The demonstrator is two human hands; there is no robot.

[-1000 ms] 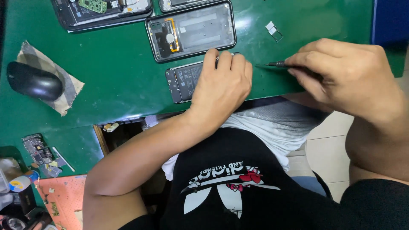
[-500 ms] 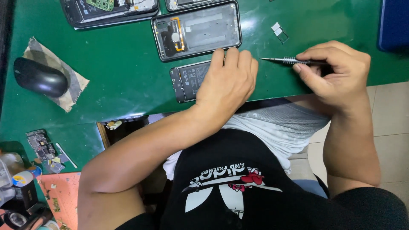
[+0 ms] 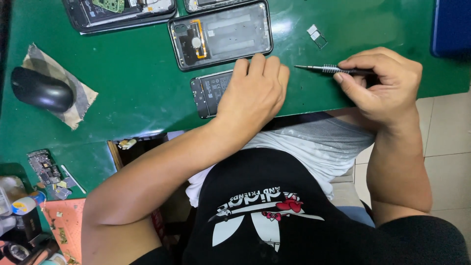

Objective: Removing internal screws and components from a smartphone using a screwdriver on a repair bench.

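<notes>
A glossy green tabletop (image 3: 137, 98) stands over pale floor tiles (image 3: 446, 142).

Bare green mat (image 3: 137, 93) lies open between mouse (image 3: 41, 89) and opened phone (image 3: 211, 93).

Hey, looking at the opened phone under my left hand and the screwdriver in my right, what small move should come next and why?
Probably bring the slim metal screwdriver tip leftward to the dark opened phone. The left hand lies flat on the phone, pinning it to the green mat, while the right hand holds the screwdriver with its tip off the phone, hanging over bare mat.
</notes>
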